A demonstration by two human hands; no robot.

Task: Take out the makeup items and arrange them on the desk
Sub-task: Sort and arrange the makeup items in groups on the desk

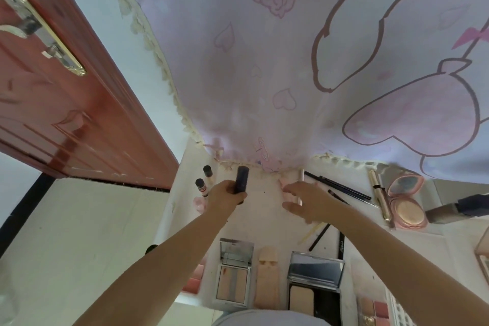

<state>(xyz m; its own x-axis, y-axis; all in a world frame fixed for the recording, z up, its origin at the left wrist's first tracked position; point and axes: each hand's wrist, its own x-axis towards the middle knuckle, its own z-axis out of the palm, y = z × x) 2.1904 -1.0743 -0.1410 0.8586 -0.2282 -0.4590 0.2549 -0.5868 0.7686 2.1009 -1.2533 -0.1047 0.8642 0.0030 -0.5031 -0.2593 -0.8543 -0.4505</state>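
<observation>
Two hands are working over the desk rn, and I'm watching for tip-overs. My left hand is clenching round a dark tube, holding it upright over the desk's far middle, just left of the right hand. Right hand is hovering loose, fingers spread and slack, gripping nothing I can make out; a thin pale stick is lying right by its fingertips, can't tell if touching.

Risks, imo: the tube is standing tall and narrow, so if I'm setting it down upright it could topple and roll twd the two small bottles just left of the left hand, knocking them over. The left edge of the desk is close there too, so a roll might go off. Right hand, if sweeping, could scatter the pencils.

Count, relative to the tube:
- small bottles w/ dark caps, left of it: 2
- open compacts near me, below it: 2, a silver one and a black one
- beige case btwn those compacts: 1
- round pink compact, far right, open: 1
- gold tube beside that: 1
- dark pencils right of the right hand: at least 3, some hidden by the arm
- blush palettes at the lower corners: 2, partly cut off
</observation>
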